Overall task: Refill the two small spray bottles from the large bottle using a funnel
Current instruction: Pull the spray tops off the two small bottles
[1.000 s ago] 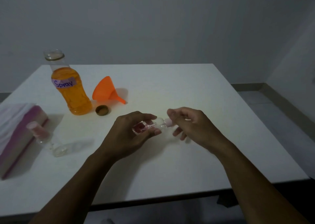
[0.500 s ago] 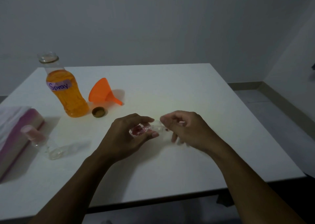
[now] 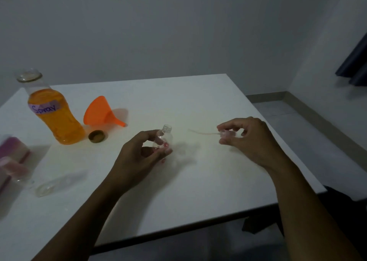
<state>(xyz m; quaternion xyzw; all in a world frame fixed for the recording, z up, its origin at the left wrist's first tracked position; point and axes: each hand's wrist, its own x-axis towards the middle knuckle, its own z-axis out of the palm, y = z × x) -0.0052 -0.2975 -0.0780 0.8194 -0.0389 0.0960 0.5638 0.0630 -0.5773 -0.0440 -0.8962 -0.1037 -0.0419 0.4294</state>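
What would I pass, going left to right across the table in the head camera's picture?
Large orange bottle → orange funnel → small spray bottle in the left hand → spray top in the right hand.

The left hand grips an uncapped small spray bottle between its fingers; the right hand pinches the removed sprayer head, tube trailing leftward.

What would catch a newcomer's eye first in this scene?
The large bottle of orange liquid, uncapped and labelled Spray, stands far left on the table, with the orange funnel lying on its side beside it. In the middle, the left hand holds a small open spray bottle while the right hand holds its pump head apart.
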